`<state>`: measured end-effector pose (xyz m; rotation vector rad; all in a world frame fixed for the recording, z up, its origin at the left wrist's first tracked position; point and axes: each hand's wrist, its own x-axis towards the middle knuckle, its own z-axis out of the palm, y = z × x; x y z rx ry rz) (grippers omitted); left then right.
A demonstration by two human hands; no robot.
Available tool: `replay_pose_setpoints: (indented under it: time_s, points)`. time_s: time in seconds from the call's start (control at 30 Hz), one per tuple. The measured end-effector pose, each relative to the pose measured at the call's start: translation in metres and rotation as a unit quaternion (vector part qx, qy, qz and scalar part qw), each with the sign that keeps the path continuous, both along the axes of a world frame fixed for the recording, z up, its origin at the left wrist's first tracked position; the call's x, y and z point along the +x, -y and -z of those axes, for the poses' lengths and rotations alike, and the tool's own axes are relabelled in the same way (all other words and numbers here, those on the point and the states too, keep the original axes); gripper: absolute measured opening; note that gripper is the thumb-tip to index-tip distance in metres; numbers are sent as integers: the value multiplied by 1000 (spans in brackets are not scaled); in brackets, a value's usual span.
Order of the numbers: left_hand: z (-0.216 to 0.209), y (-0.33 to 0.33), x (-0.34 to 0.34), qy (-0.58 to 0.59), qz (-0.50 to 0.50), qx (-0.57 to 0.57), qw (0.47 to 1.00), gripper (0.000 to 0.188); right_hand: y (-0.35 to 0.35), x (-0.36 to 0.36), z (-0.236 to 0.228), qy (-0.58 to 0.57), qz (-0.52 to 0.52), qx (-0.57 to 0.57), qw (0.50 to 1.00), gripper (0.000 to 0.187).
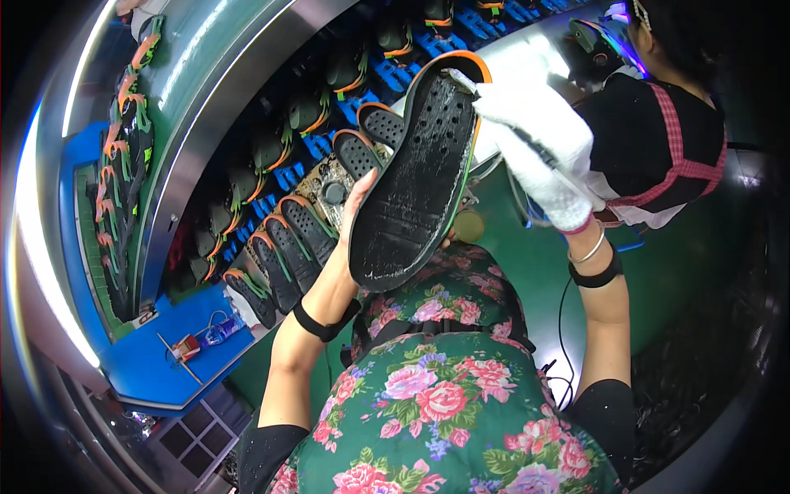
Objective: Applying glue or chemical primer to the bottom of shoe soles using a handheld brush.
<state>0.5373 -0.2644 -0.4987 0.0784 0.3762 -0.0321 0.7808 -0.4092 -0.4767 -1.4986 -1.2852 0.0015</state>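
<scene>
A black shoe sole (403, 193) with an orange and green edge is tilted up before me. My left hand (355, 212) is bare and closed round its lower part, thumb on the near edge and fingertips showing at the far side. White streaks and small round holes mark the sole's face. At its upper end is my right hand (539, 136) in a thick white glove, fingers pressed together against the orange rim. A small whitish tip (461, 80) pokes out there onto the sole; what it belongs to is hidden by the glove.
Several similar soles (288, 243) stand in a row on a bench at the left. Behind, a curved rack (317, 107) carries shoes on blue holders. A blue table (156, 362) holds a red box (188, 347). A co-worker (658, 140) sits at the right.
</scene>
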Motion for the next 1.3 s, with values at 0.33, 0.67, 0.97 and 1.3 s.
replay_pose_setpoints:
  time_s: [0.33,0.67,0.97,1.3]
  points:
    - [5,-37,5,42,-37,60,997,97,17,-101,-35,-152,-289,43,944,27]
    - [16,-64,10,-42,-77,145,986,82,10,-102,-25,-280,-336,9,899,16]
    - [-8,-63,16,12,-98,96,990,62,31,-115,14,-657,-278,97,694,13]
    - [-67,-44,22,-48,-177,208,961,45,52,-89,56,-815,-184,115,537,17]
